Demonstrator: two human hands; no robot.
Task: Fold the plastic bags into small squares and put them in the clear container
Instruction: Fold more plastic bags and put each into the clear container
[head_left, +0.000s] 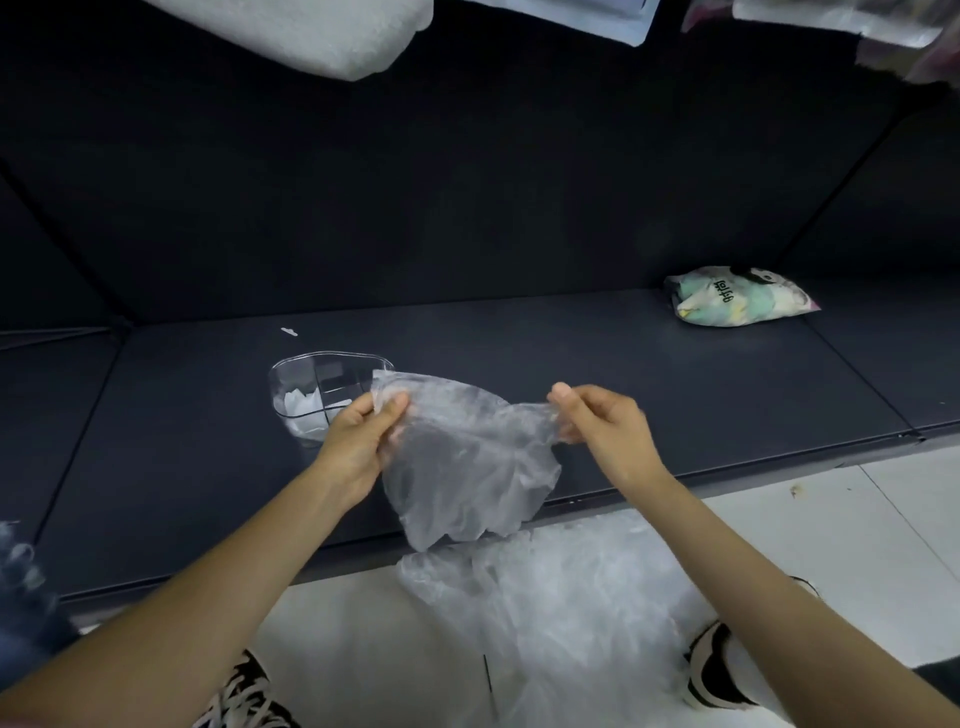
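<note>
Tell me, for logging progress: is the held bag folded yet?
Not yet. The plastic bag hangs loose and crumpled, pinched between the left hand and right hand.

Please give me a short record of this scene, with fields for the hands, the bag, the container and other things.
left hand: pinches one upper corner of the bag
right hand: pinches the other upper corner
plastic bag: clear, crumpled, held up, not yet folded
clear container: on the dark shelf, something white inside
pile of clear bags: on the floor near the shoes
printed packet: far right on the shelf
</note>
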